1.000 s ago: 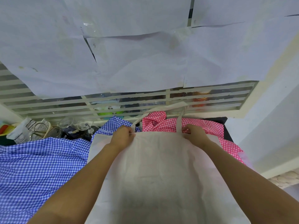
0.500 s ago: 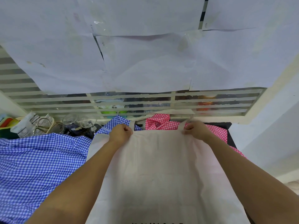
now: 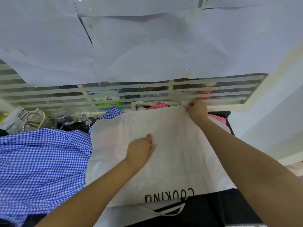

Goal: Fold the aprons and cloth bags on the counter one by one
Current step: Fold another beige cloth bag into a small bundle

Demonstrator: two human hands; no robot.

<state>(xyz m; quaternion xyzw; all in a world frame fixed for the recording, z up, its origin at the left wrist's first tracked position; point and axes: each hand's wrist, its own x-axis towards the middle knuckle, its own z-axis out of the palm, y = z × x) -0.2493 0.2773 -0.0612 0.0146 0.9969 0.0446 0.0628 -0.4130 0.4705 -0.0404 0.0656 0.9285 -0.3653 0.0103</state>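
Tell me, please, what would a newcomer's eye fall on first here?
The big cream cloth bag, printed COOKING, is spread across the middle of the counter. The left hand rests on it and the right hand pinches its far right corner. Left of it lies a blue checked apron; pink checked cloth peeks out behind.

White paper sheets [image 3: 147, 46] taped over a louvered window [image 3: 127, 94], pale wall [image 3: 275, 112] at right, dark counter [image 3: 213, 210] below
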